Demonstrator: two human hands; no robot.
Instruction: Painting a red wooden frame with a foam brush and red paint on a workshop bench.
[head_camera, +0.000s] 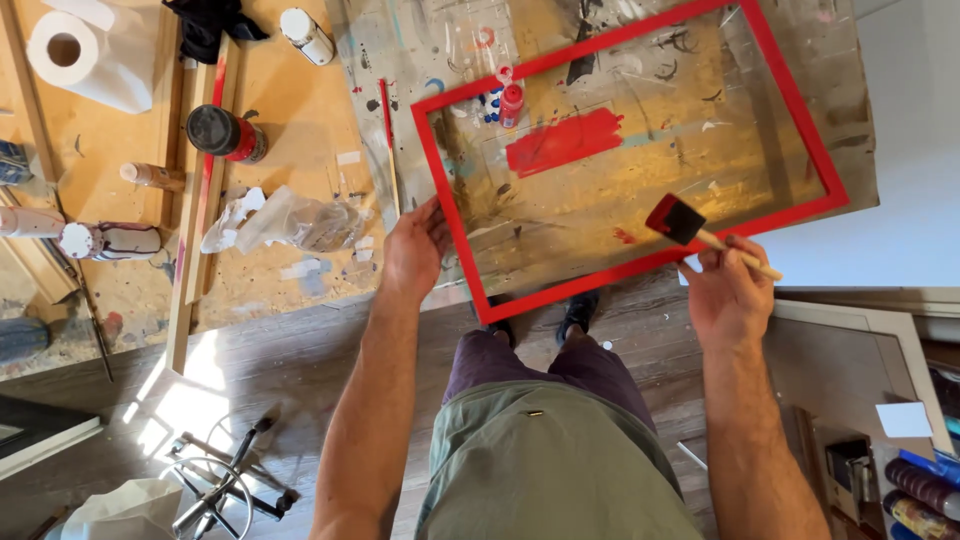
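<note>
1. Nearest to me, the person stands at the table edge in a green shirt (550, 470) and purple shorts, dark shoes (578, 312) on the wooden floor (300, 360).
2. The right hand (728, 295) is closed around the wooden handle of a foam brush (676, 220), whose dark, red-tipped head rests just at the lower rail of the red frame (640, 262).
3. The left hand (415, 250) is clamped on the frame's left rail near its lower corner, fingers curled over the edge, steadying it.
4. The frame lies flat and tilted across a paint-spattered sheet (600, 130) on the table, its lower corner jutting past the table edge toward the person.
5. Inside the frame sit a broad red paint smear (565, 142) and, near the upper left corner, a small red paint bottle (511, 103).
6. Left of the frame lies crumpled clear plastic (290, 222), and beyond it a dark-lidded red can (226, 132).
7. Farthest off, a paper towel roll (85, 55) lies at the table's far left corner, with a white-capped bottle (306, 35) near the top edge.
</note>
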